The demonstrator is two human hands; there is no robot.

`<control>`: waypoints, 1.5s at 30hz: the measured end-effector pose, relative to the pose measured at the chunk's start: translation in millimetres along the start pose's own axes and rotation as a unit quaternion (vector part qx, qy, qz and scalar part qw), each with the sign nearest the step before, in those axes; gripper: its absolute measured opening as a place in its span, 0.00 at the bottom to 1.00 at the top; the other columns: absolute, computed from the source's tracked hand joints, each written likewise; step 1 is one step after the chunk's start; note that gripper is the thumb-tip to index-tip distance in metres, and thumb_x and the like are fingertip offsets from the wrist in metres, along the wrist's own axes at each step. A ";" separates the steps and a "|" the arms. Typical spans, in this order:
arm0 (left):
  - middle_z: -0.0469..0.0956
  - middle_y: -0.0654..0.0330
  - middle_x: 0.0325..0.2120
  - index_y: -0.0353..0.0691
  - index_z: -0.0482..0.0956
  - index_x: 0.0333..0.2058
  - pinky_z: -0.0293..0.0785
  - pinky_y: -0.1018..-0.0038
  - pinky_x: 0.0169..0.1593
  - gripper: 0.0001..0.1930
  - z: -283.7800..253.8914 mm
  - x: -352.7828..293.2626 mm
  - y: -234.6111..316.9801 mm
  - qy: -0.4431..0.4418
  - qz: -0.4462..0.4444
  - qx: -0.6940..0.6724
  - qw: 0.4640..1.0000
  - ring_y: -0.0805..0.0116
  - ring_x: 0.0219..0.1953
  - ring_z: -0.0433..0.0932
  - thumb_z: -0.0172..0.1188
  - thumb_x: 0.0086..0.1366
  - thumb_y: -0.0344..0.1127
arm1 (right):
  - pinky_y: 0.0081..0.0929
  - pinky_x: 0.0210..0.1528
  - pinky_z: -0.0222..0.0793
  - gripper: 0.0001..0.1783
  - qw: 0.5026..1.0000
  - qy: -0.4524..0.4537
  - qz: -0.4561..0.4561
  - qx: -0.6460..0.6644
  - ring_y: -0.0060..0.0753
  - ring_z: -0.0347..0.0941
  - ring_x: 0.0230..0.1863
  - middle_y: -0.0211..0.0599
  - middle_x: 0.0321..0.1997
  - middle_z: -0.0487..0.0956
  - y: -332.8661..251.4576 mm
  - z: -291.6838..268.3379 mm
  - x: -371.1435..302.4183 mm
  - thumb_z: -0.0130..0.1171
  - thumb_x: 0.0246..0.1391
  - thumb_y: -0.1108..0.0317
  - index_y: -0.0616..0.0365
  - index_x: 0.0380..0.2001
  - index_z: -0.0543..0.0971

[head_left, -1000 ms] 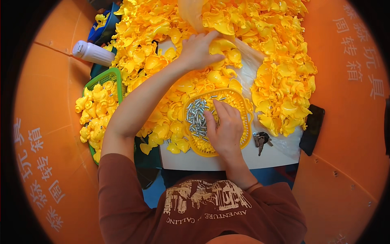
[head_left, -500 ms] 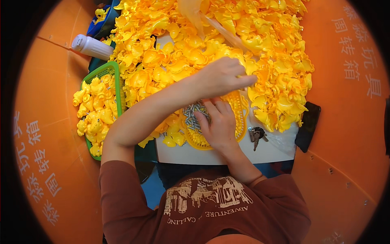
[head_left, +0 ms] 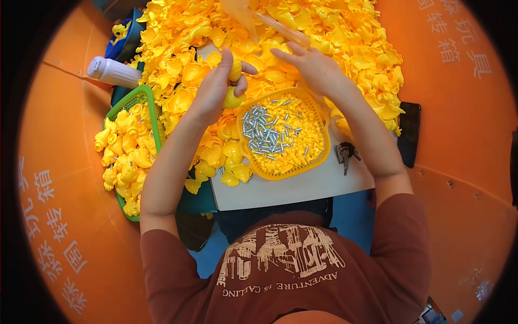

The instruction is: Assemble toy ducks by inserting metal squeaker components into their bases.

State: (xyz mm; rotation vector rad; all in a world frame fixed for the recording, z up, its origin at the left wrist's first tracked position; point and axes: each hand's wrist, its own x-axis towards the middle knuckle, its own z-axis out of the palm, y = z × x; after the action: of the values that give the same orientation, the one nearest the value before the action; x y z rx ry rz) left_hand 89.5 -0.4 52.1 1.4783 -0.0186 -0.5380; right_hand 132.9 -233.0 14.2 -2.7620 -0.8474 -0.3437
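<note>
Head view: two bare hands at work over a heap of yellow plastic duck parts.

At upper centre of the frame, the left hand (head_left: 216, 89) is curled around a yellow duck piece (head_left: 233, 81), thumb and fingers closed on it, just above the upper left rim of a round yellow basket (head_left: 318, 154). The right hand (head_left: 313, 67) lies to its right, fingers spread and partly open, resting on the yellow pile (head_left: 345, 43); whether it holds anything cannot be told. The basket sits at centre frame on a pale board (head_left: 291, 189) and contains small silver screws (head_left: 261, 129). At left, a green tray (head_left: 154, 116) carries more yellow ducks (head_left: 127, 156). A bunch of keys (head_left: 345, 153) lies right of the basket.
</note>
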 end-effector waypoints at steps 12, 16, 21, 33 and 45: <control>0.70 0.68 0.21 0.34 0.76 0.44 0.62 0.84 0.31 0.25 -41.7 -45.2 -16.2 0.156 0.040 0.100 0.982 0.80 0.24 0.64 0.45 0.66 0.53 | 0.18 0.30 0.73 0.21 0.853 0.049 0.268 0.446 0.19 0.73 0.25 0.34 0.27 0.77 24.5 -38.2 -17.1 0.60 0.50 0.70 0.61 0.48 0.74; 0.75 0.62 0.27 0.33 0.77 0.43 0.67 0.82 0.38 0.19 -43.7 -52.0 -29.9 0.190 0.161 0.185 0.951 0.76 0.31 0.71 0.52 0.65 0.45 | 0.19 0.30 0.74 0.24 0.743 0.016 0.334 0.580 0.21 0.73 0.26 0.33 0.33 0.76 14.6 -53.4 -22.5 0.60 0.49 0.71 0.65 0.51 0.70; 0.75 0.54 0.36 0.34 0.76 0.44 0.68 0.78 0.43 0.16 -44.4 -61.3 -23.9 0.163 0.212 0.336 0.903 0.67 0.39 0.74 0.59 0.59 0.36 | 0.17 0.31 0.71 0.26 0.726 -0.036 0.275 0.630 0.19 0.72 0.31 0.31 0.36 0.75 22.9 -52.6 -30.7 0.59 0.48 0.75 0.64 0.53 0.69; 0.68 0.51 0.50 0.44 0.70 0.52 0.68 0.65 0.49 0.29 -44.5 -67.2 -9.8 0.111 0.128 0.642 0.748 0.53 0.48 0.71 0.63 0.53 0.49 | 0.25 0.36 0.71 0.25 0.968 0.002 0.226 0.109 0.28 0.75 0.33 0.41 0.40 0.78 42.1 -27.8 -25.9 0.62 0.48 0.65 0.57 0.51 0.72; 0.67 0.51 0.51 0.44 0.71 0.50 0.65 0.61 0.53 0.29 -39.4 24.8 -19.4 -0.005 0.148 0.647 0.747 0.48 0.51 0.66 0.65 0.49 0.45 | 0.36 0.44 0.72 0.16 0.986 -0.138 0.055 -0.070 0.38 0.68 0.53 0.35 0.55 0.68 -27.8 20.5 90.8 0.54 0.46 0.71 0.51 0.42 0.75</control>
State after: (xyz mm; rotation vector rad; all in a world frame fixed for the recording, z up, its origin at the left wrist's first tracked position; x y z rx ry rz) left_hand 118.2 27.8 21.6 2.7616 -0.7692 -0.2152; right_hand 193.2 -157.6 25.2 -3.0189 -0.7514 0.0014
